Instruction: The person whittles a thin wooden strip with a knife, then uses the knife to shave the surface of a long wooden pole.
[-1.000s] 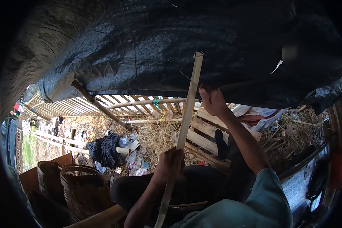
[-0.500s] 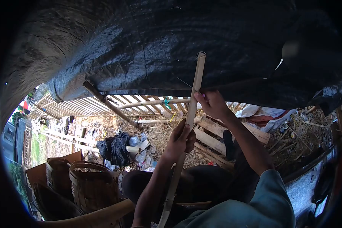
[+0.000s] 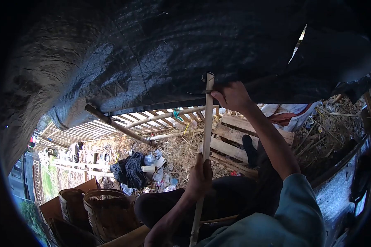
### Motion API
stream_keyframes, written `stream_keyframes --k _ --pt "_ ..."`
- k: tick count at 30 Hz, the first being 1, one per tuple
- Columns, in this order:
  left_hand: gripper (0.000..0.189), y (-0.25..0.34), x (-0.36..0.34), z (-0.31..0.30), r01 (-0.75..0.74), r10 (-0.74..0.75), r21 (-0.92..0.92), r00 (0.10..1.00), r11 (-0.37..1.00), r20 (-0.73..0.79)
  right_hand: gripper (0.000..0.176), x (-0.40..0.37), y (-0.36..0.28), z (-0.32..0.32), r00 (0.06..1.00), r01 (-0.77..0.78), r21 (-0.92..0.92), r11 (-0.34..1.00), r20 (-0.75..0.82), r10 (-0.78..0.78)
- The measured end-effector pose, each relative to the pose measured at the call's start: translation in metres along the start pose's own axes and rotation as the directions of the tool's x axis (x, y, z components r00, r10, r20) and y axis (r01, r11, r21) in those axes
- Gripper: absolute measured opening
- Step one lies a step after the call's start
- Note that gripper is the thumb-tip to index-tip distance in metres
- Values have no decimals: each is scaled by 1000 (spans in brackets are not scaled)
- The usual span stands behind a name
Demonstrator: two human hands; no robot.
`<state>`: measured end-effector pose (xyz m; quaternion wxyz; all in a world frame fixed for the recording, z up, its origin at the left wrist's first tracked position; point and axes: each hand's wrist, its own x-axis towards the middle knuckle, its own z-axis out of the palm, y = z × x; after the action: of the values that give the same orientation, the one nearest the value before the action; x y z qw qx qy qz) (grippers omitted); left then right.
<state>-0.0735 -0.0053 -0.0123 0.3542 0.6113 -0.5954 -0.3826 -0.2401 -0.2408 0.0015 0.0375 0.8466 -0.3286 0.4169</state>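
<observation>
A long pale bamboo strip [image 3: 207,123] stands nearly upright in front of me, with a thin curl of shaving at its top end. My left hand [image 3: 200,177] is wrapped round its lower part. Near the top, my right hand [image 3: 231,97] is closed at the strip's edge, on a small dark tool [image 3: 208,92] that looks like a blade lying across the strip. Most of that tool is hidden by the fingers.
Woven baskets [image 3: 111,214] stand at the lower left. A black tarp [image 3: 173,49] hangs overhead, above a bamboo fence [image 3: 152,117]. Wooden slats [image 3: 231,142], straw, a dark patterned cloth [image 3: 130,171] and plastic scraps lie on the ground.
My left hand has moved down along the strip. My right hand is nearer the strip's top end, where a larger curl now shows. The view has shifted a little.
</observation>
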Motion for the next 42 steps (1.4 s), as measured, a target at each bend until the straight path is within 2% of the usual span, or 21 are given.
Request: stream_keyframes --k 2,3,4,5,6,7,10,11,14,15,18,20,23,27,28,30,34,35,37,41,42 --pt "23 6 -6 -3 0 1 120 1000 993 -6 40 -3 3 5 1000 -14 -54 998 -16 13" --pt "21 11 -8 -6 102 -111 127 992 987 64 42 -5 5 7 1000 -21 -82 996 -25 19" --pt "21 7 -14 0 -34 16 179 994 983 104 48 0 20 6 939 -282 -243 928 129 319" --pt "22 0 -29 14 -165 134 219 979 962 152 54 0 39 3 765 -474 -434 766 228 602" --pt "23 -4 -39 24 -305 253 262 944 916 212 59 -21 61 13 676 -644 -364 673 140 723" --pt "23 -5 -33 27 -190 159 206 975 960 157 65 -32 86 26 563 -791 -263 552 38 825" --pt "15 -18 -3 -5 121 -130 115 988 986 78 68 -18 86 17 476 -813 342 471 -76 876" --pt "21 -12 -2 -11 146 -148 30 985 989 84 70 -13 68 14 462 -813 360 458 -80 883" --pt "21 -44 -4 -2 -80 84 48 994 996 -68 71 -14 49 25 480 -839 333 430 81 874" --pt "17 -40 -4 -2 -14 18 60 998 998 -67 73 -18 47 38 457 -838 368 403 71 886" --pt "18 -26 1 -8 126 -125 8 992 992 -21 73 -29 23 64 543 -821 385 420 301 784" --pt "19 -30 2 -5 37 -36 23 998 999 -49 71 -31 -5 57 570 -817 406 410 459 682" --pt "17 -27 5 -2 88 -87 11 995 996 -54 52 -33 -34 44 593 -765 583 275 470 654" --pt "19 -37 4 5 6 -8 -30 996 1000 -83 36 -30 -37 47 656 -727 589 353 443 611" --pt "17 -46 4 9 -10 14 58 998 998 -64 33 -31 -34 52 662 -727 571 383 433 612" --pt "20 -68 8 11 -61 63 251 998 966 -1 36 -30 -27 56 674 -724 554 411 442 592" --pt "19 -72 11 12 -18 10 183 999 983 45 43 -27 -25 66 625 -768 471 433 407 666" --pt "18 -69 11 10 115 -112 -35 992 993 61 45 -27 -24 66 646 -759 420 498 393 654" --pt "24 -53 12 4 376 -335 -437 927 817 171 48 -19 -27 65 674 -729 490 478 386 630" --pt "53 -50 -1 -8 367 -324 -310 928 877 183 52 -15 -19 73 737 -663 545 514 352 577" --pt "54 -54 -6 -9 399 -345 -375 916 837 204 52 -13 -18 73 752 -650 552 523 366 548"
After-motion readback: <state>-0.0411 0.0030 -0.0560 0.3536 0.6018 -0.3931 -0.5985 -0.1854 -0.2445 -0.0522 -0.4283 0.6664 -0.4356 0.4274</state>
